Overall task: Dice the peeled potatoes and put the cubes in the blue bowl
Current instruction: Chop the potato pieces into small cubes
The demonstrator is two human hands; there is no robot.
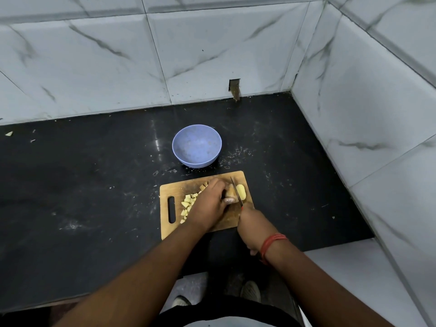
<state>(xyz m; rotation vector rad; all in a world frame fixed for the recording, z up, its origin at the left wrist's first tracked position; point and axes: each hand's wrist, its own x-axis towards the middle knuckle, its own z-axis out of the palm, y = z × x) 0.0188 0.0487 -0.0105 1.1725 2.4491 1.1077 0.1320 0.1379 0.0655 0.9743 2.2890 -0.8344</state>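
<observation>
Because the knife sits right beside the holding fingers, these lines run from the risks to the setting.

Hands: the left hand (pixel 210 204) is curled over a potato piece (pixel 230 193), pinning it to the cutting board (pixel 169 230); the right hand (pixel 250 228) is wrapped round the handle of the knife (pixel 236 191), blade edge down between the held piece and a pale potato half (pixel 241 191) to its right.

Task things: a heap of potato cubes (pixel 187 204) lies on the board, partly under the left hand; the blue bowl (pixel 197 145) stands just beyond the board's far edge and looks empty, so by my reckoning the work is in the cutting stage, with no cubes moved over yet.

Risk, fingers: the left fingertips are touching or nearly touching the blade; a slip on the wet potato could nick them.

Risk, potato: the held piece is small and rounded, so it may roll under pressure and give uneven cubes.

Risk, board: its near edge lies close to the front edge of the table (pixel 82 185), so a hard push might shift it towards the person.

Risk, cubes: the heap is crowded by the left hand, and a sweep could knock some onto the table.

Surface: a dark, glossy table, scuffed, with pale specks and scraps scattered on it.

Room: a corner of grey-veined white wall tiles (pixel 212 55) with a small rectangular hole low in the back wall; shoes on the floor below.
</observation>
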